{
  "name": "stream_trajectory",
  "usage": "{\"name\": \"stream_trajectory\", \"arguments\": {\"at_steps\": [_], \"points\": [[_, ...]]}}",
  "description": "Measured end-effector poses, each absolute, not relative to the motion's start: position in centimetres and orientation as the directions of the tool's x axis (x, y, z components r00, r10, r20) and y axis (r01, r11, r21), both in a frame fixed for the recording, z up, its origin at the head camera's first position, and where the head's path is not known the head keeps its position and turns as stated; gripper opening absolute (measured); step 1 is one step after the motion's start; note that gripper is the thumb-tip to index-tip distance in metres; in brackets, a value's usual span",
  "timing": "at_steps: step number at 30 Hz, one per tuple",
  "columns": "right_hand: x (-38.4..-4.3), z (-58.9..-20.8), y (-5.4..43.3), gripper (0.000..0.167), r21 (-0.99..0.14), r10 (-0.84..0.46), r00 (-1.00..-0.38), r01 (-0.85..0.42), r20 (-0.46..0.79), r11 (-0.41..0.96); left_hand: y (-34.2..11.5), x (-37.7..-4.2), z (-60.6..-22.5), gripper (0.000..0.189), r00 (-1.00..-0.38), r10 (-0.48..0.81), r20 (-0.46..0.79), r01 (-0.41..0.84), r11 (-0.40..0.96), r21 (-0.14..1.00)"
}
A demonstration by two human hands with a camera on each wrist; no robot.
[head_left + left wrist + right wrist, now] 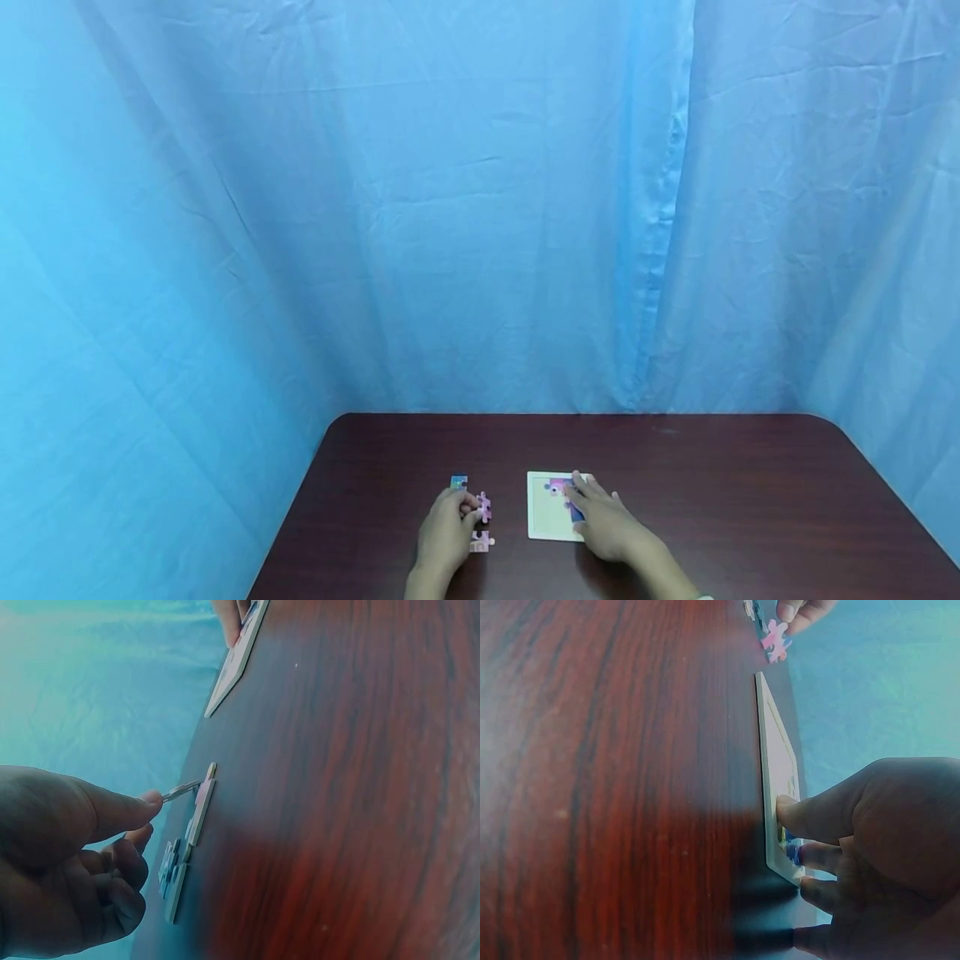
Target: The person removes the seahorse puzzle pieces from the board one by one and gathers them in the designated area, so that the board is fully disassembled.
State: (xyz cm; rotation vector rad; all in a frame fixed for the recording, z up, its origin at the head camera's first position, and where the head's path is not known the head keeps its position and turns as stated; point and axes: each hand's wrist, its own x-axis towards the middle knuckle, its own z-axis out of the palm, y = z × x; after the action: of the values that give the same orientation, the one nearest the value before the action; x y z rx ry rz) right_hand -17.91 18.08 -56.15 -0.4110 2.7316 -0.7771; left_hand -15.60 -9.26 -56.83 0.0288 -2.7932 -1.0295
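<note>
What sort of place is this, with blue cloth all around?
Probably a curtained-off filming or work corner: blue curtains hang behind and beside a dark wood-grained table, which holds a puzzle tray and small puzzle pieces.

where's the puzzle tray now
In the head view, the puzzle tray lies on the dark table, partly under the right hand and right of the pink piece in the left hand.

Left fingers point(129, 864) pinch a thin piece point(181, 791) — perhaps jigsaw — near flat pieces point(202, 813) on the table point(360, 787).
</note>
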Motion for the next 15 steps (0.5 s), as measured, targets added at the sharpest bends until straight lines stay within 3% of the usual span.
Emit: {"name": "stream_trajectory", "arguments": {"at_steps": [15], "points": [[-18.02, -56.35, 18.14, 0.056, -0.54, -0.348, -0.92, -0.202, -0.182, 0.817, -9.88, -15.86, -57.71, 0.012, -0.983, -0.109, 0.148, 0.008, 0.778, 0.628]]}}
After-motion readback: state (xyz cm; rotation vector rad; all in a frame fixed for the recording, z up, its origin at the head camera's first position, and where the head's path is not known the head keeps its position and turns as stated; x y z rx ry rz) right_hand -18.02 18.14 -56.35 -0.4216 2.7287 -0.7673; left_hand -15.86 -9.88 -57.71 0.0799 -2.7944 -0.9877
